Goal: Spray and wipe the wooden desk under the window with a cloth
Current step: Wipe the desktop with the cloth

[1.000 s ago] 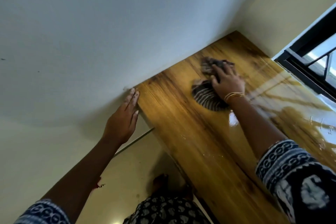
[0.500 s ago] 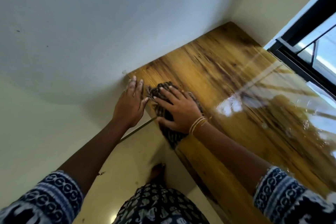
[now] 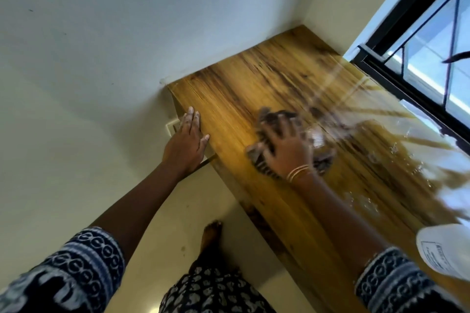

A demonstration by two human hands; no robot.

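Note:
The wooden desk [image 3: 267,89] runs from the room corner toward me, glossy and wet with streaks and droplets on its window side. My right hand [image 3: 284,145] presses a dark striped cloth [image 3: 323,162] flat on the desk top, fingers spread; hand and cloth are motion-blurred. My left hand [image 3: 187,142] rests with straight fingers on the desk's left edge, near the wall. A white spray bottle [image 3: 445,251] stands on the desk at the right edge of view, partly cut off.
A black-framed window [image 3: 417,58] lines the desk's right side. Pale walls [image 3: 127,33] meet at the far corner. Below the desk's left edge is pale floor with my bare foot [image 3: 211,234] on it.
My right hand has swept the cloth from the desk's left edge toward the middle. My left hand has shifted a little nearer along the edge. The view moved and the bottle came in.

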